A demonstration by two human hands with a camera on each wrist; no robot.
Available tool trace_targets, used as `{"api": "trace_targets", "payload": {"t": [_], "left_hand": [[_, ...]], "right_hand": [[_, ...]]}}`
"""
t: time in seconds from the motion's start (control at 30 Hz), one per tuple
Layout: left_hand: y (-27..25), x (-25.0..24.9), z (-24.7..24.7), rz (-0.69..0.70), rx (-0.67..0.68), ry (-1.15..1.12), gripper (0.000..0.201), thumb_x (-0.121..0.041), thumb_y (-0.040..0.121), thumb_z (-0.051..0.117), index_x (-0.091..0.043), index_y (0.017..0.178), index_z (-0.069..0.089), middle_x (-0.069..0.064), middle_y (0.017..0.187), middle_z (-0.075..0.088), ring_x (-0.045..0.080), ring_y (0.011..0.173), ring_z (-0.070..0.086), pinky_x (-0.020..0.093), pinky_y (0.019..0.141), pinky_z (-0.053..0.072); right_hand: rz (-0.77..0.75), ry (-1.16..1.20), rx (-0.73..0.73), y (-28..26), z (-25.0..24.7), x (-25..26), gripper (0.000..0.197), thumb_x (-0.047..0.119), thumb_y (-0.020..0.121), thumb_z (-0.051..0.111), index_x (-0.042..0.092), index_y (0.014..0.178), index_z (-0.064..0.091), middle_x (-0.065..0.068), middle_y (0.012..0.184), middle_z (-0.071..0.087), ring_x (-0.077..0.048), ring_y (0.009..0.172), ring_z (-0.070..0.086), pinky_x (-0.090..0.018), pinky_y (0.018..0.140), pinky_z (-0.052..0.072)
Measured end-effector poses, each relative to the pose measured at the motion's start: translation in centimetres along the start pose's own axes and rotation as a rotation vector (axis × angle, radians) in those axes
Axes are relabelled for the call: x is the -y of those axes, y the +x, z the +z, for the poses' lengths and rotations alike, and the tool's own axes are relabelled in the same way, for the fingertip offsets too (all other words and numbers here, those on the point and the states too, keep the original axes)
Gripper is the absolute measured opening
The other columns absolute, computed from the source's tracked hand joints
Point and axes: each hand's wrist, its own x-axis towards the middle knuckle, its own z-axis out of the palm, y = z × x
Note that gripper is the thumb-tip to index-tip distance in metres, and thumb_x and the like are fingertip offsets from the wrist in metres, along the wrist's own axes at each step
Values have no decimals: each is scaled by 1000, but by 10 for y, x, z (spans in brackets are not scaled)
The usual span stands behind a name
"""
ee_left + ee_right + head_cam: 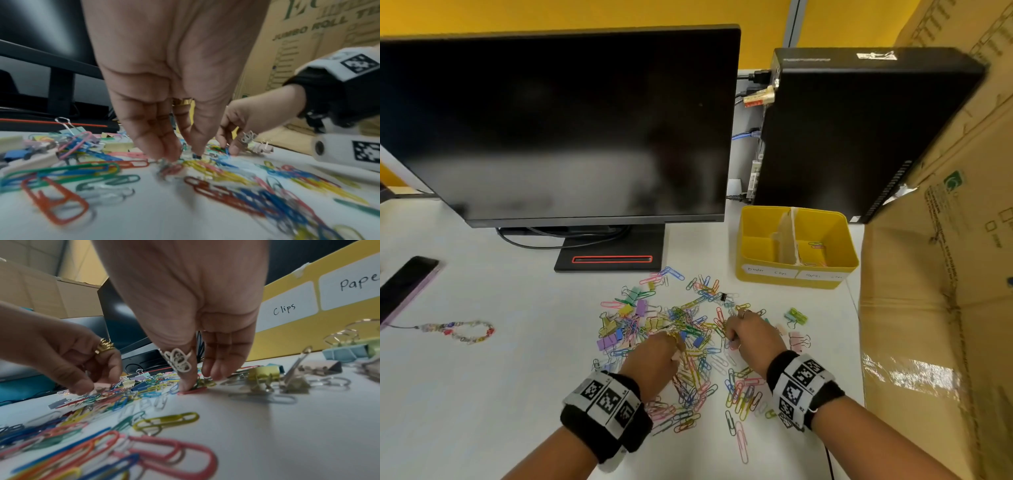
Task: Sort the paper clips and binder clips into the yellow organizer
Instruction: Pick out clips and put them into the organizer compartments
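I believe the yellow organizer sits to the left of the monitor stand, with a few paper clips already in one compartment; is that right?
Not quite: the yellow organizer sits to the right of the monitor stand, as the head view shows. A few paper clips do lie in its right compartment.

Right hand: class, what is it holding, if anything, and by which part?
The right hand pinches a small bunch of paper clips between thumb and fingertips, low on the table. Which part of the clips it grips cannot be told.
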Motion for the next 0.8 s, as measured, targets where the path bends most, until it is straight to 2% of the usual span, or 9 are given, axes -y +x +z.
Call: {"api": "trace_targets", "payload": {"t": [0.07, 0.2, 0.3, 0.43, 0.5, 0.6, 0.7, 0.77, 0.8], "left_hand": [[1, 5, -7, -20, -53, 8, 25, -13, 92, 45, -11, 114, 58, 6, 110, 59, 19, 94, 57, 23, 79, 45], [8, 23, -17, -104, -63, 41, 25, -10, 91, 44, -7, 107, 62, 12, 114, 60, 26, 104, 60, 33, 89, 51], [10, 37, -20, -174, -72, 69, 27, -11, 90, 44, -12, 107, 65, 11, 118, 56, 26, 106, 58, 35, 90, 51], [1, 40, -19, -152, -133, 41, 29, -18, 87, 58, -13, 115, 63, 8, 122, 46, 25, 109, 55, 33, 96, 49], [-11, 39, -17, -120, -101, -55, 25, -18, 82, 67, -13, 106, 66, 4, 112, 48, 22, 103, 56, 26, 88, 47], [-36, 42, -8, -116, 71, -100, 17, -22, 78, 72, -23, 87, 57, -3, 94, 50, 15, 88, 52, 15, 70, 38], [-50, 43, 9, -158, 166, -43, 18, -24, 81, 68, -25, 85, 51, -3, 93, 48, 12, 84, 45, 15, 70, 36], [-50, 40, 18, -179, 144, -26, 20, -26, 83, 67, -25, 84, 47, -3, 91, 45, 12, 83, 43, 12, 61, 32], [-49, 38, 21, -185, 125, -32, 21, -26, 83, 66, -25, 81, 45, -4, 89, 44, 13, 82, 42, 10, 58, 30]], "right_hand": [[0, -1, -6, -1, 1, 0, 26, -9, 77, 43, 9, 85, 59, -12, 98, 59, -26, 86, 62, -25, 62, 39], [5, 32, -19, -4, -3, -2, 28, -9, 76, 48, 16, 77, 60, -1, 87, 53, -21, 84, 59, -24, 59, 38], [48, 103, -90, -6, -10, -13, 36, -11, 74, 48, 24, 69, 52, 2, 81, 54, -18, 79, 57, -26, 66, 42], [95, 185, -188, -8, -21, -24, 27, -16, 75, 46, 6, 79, 61, -11, 84, 66, -24, 83, 61, -33, 73, 50], [42, 251, -178, -14, -24, -20, 25, -18, 76, 45, 0, 83, 62, -8, 80, 62, -18, 80, 60, -31, 73, 49], [-66, 230, -30, -31, -19, -9, 25, -15, 79, 47, 3, 86, 63, -2, 79, 56, 4, 70, 52, -8, 67, 36], [-61, 92, 101, -50, 4, -15, 24, -8, 82, 44, 6, 95, 58, -2, 89, 49, -13, 81, 48, -20, 72, 37], [-7, 85, 113, -61, 17, -24, 20, -5, 84, 48, 8, 98, 56, -4, 95, 49, -20, 90, 53, -27, 77, 44], [14, 123, 120, -66, 19, -27, 18, 0, 84, 53, 9, 100, 56, -3, 98, 48, -21, 94, 54, -26, 79, 45]]}}
